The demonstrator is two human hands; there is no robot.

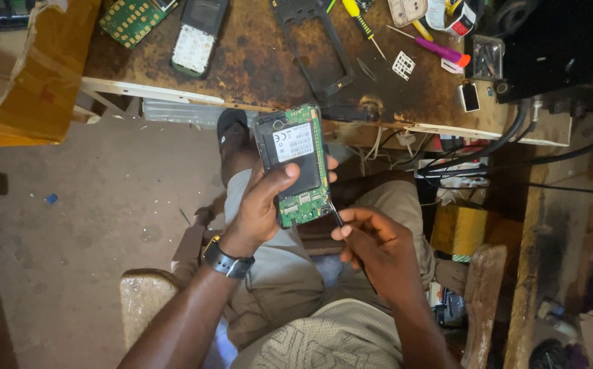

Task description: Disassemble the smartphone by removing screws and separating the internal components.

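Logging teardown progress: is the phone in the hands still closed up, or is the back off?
Back off: the phone in the left hand shows bare green circuit board; the right hand holds a thin tool at its corner.

Seen from above, a seated person with two bare forearms. The left hand [259, 205] has a black wristwatch [226, 262] with a dark band just behind it. The right hand [371, 239] wears nothing. Below the watch: khaki trousers [276, 287], a pale patterned shirt [324, 338], a black shoe [231, 130].
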